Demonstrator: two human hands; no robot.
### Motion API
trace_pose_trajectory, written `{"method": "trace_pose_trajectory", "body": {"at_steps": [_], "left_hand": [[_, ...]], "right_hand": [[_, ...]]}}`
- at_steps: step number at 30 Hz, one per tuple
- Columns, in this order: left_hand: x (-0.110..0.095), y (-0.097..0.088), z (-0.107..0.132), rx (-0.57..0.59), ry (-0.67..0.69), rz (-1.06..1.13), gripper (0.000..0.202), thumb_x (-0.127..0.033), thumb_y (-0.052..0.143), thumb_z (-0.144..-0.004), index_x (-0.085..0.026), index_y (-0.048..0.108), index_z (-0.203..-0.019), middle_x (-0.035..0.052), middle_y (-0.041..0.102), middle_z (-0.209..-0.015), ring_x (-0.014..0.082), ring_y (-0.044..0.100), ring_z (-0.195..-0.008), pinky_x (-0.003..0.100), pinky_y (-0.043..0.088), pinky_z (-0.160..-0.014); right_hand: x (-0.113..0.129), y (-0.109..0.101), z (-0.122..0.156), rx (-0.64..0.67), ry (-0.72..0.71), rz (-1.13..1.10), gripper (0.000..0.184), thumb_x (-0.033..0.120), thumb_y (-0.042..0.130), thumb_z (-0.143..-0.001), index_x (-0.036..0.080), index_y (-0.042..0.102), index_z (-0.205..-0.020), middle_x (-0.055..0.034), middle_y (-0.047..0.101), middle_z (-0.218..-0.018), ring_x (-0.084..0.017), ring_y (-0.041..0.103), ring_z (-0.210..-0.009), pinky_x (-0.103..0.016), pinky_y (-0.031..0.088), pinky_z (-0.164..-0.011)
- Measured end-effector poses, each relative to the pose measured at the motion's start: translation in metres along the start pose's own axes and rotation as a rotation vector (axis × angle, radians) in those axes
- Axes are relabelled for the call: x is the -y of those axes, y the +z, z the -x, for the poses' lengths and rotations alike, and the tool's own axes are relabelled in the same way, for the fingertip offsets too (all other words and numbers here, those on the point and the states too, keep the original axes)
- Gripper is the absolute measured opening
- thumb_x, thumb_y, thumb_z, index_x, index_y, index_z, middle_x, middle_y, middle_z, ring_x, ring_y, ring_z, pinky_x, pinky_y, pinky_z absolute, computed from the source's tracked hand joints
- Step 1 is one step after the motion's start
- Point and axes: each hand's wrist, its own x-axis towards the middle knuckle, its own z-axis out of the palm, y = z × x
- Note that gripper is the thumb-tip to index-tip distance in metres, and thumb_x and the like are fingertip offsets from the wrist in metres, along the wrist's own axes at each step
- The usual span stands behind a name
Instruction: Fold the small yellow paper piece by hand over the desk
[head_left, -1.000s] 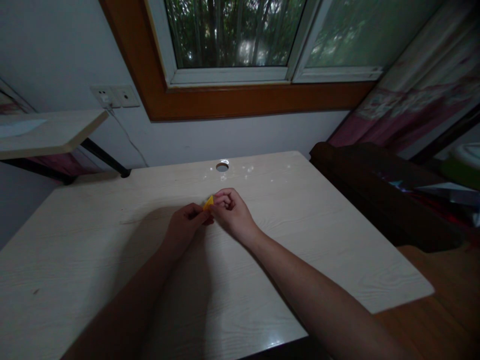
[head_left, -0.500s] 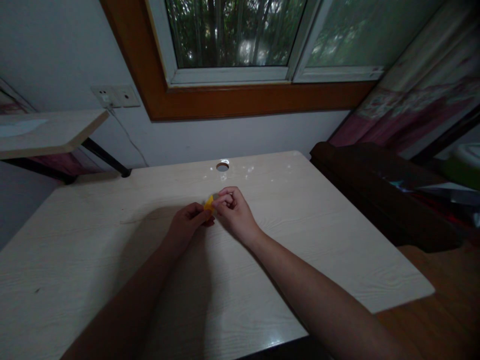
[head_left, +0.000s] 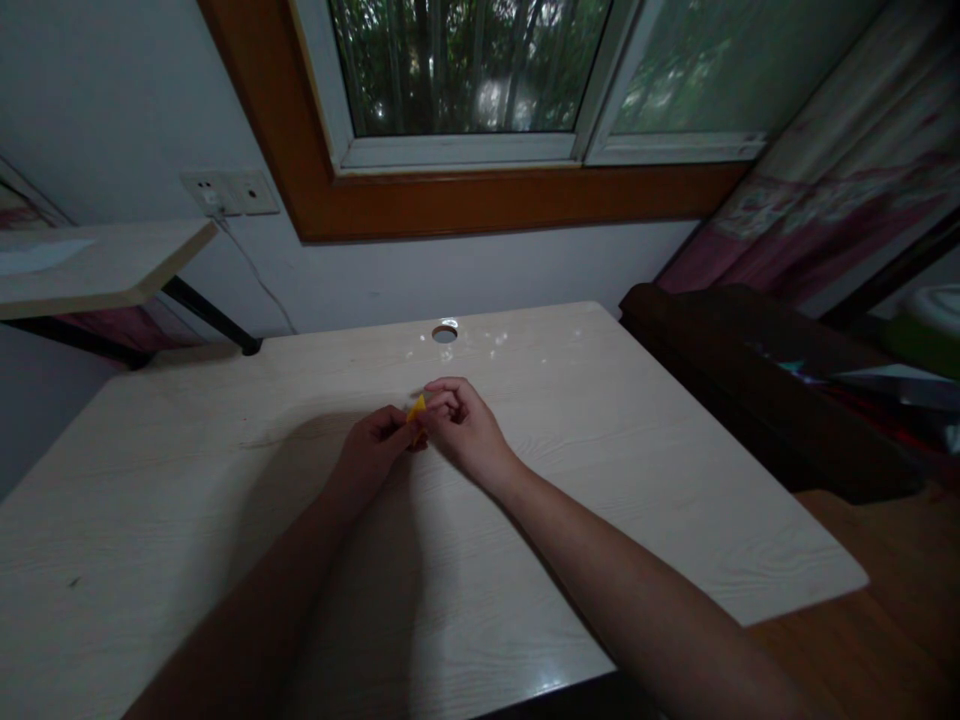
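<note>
Left hand [head_left: 377,440], right hand [head_left: 468,428]: grip pinching yellow piece [head_left: 416,407], less exposed than before.

No text, label, brand, number or sign can be read.
</note>
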Motion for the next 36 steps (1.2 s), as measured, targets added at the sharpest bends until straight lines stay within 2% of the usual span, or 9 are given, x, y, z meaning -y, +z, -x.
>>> {"method": "trace_pose_trajectory", "body": {"at_steps": [7,17,24,36], "left_hand": [[-0.002,0.000,0.001,0.022,-0.049,0.001,0.028,-0.045,0.066,-0.078,-0.018,0.062,-0.071,0.0023,0.069,-0.068,0.0163,0.066,-0.067,0.028,0.051,-0.070],[0.003,0.000,-0.001,0.063,-0.096,0.060,0.029,-0.045,0.070,-0.076,-0.017,0.063,-0.072,0.0032,0.070,-0.069,0.0169,0.068,-0.067,0.029,0.054,-0.069],[0.000,0.001,0.001,0.006,-0.073,0.042,0.028,-0.043,0.069,-0.076,-0.017,0.062,-0.071,0.0018,0.069,-0.067,0.0162,0.067,-0.065,0.028,0.053,-0.067],[0.000,0.001,0.000,0.044,-0.054,-0.017,0.031,-0.047,0.067,-0.078,-0.017,0.063,-0.071,0.0037,0.070,-0.067,0.0170,0.067,-0.064,0.028,0.053,-0.066]], "right_hand": [[0.002,0.000,-0.001,-0.037,-0.007,-0.046,0.030,0.029,0.069,-0.081,0.024,0.054,-0.106,0.0022,0.064,-0.080,-0.011,0.057,-0.066,-0.025,0.044,-0.063],[0.009,0.000,-0.002,-0.113,-0.007,-0.040,0.032,0.029,0.071,-0.077,0.024,0.053,-0.103,0.0044,0.063,-0.074,-0.011,0.056,-0.063,-0.025,0.042,-0.061],[0.001,-0.001,-0.001,0.009,0.022,-0.075,0.043,0.032,0.075,-0.075,0.025,0.053,-0.111,0.0042,0.062,-0.079,-0.011,0.058,-0.065,-0.025,0.045,-0.062],[0.011,0.002,0.002,-0.028,0.023,-0.154,0.036,0.027,0.070,-0.078,0.026,0.053,-0.110,0.0061,0.059,-0.074,-0.008,0.053,-0.054,-0.022,0.043,-0.053]]}}
